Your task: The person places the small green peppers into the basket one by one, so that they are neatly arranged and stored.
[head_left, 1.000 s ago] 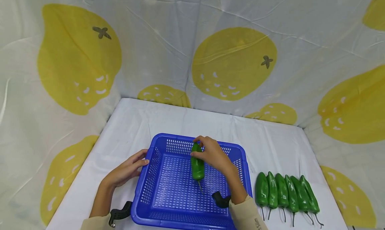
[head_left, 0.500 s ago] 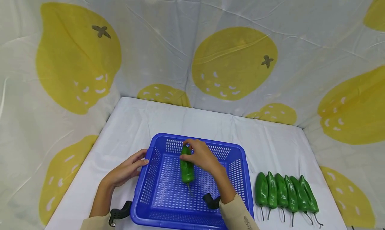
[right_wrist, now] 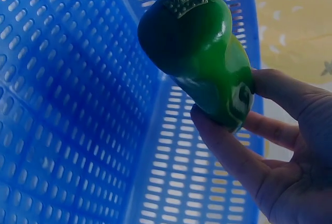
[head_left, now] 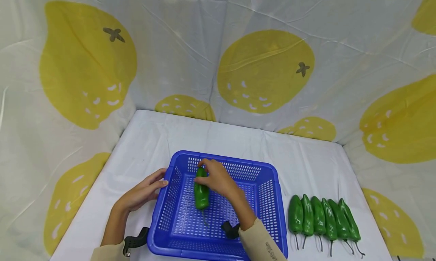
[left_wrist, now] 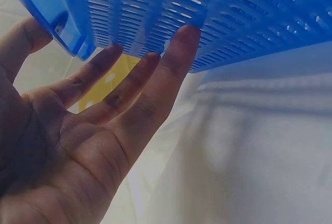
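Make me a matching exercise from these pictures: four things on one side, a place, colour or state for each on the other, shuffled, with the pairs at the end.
Things:
1. left hand
2. right hand
3. basket
4. row of six peppers

Places, colours, states:
A. blue
B. lying on the white cloth
C. touching a container's side from outside
D. gripping one green pepper

Pairs: 1-C, 2-D, 3-A, 4-B

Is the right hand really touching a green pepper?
Touching. The right wrist view shows the right hand pinching the green pepper, its fingers pressed against opposite sides.
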`<state>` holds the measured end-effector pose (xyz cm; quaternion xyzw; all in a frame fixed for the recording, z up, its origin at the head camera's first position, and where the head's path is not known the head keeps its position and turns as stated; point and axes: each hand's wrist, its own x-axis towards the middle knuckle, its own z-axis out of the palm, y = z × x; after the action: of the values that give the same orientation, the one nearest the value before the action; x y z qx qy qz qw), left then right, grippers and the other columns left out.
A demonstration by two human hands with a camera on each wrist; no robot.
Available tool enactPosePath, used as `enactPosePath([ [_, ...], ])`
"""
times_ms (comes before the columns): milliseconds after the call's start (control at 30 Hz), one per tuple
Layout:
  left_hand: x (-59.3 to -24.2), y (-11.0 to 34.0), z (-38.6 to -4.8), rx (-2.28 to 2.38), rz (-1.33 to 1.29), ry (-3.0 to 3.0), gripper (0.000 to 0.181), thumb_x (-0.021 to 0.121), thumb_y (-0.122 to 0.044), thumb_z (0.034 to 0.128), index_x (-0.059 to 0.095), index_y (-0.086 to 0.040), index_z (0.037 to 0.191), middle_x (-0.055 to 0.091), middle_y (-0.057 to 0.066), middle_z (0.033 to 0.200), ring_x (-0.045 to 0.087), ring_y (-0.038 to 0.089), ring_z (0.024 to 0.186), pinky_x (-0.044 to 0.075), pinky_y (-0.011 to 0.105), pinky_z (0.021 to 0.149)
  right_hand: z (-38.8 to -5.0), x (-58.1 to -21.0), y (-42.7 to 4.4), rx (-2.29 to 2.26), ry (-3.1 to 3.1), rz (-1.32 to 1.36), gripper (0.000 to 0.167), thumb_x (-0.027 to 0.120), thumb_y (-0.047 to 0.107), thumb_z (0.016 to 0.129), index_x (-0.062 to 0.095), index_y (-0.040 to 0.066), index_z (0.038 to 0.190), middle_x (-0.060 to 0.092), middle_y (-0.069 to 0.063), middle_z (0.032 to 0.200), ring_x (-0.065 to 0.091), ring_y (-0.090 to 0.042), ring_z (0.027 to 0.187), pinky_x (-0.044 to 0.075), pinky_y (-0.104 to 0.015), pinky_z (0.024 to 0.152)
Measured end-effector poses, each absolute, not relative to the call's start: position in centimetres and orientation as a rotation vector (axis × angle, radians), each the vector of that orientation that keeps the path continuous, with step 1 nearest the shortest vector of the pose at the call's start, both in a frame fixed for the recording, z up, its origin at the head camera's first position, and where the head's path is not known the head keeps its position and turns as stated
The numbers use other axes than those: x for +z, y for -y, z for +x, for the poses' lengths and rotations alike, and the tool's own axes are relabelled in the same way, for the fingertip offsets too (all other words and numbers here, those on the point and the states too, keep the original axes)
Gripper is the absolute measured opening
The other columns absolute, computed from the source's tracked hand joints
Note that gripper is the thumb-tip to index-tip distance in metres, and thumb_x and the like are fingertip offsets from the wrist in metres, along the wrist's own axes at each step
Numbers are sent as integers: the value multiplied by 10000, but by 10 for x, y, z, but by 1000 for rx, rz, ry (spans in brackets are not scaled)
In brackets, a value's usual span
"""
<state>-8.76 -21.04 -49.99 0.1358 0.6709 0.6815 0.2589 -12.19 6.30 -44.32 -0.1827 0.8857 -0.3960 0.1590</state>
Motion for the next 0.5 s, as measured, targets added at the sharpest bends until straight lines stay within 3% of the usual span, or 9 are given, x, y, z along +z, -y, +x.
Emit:
enactPosePath([
  [500,-503,211,-88,1850,362,-1816,484,442,-205,1061,324,0,1483,368,302,1442,531,389,1187,519,542,908,-121,-461,-44,-1143,-2548,-513,428,768,180,876,619,-5,1232,592,-93,984,562,-160,829,524,-190,563],
])
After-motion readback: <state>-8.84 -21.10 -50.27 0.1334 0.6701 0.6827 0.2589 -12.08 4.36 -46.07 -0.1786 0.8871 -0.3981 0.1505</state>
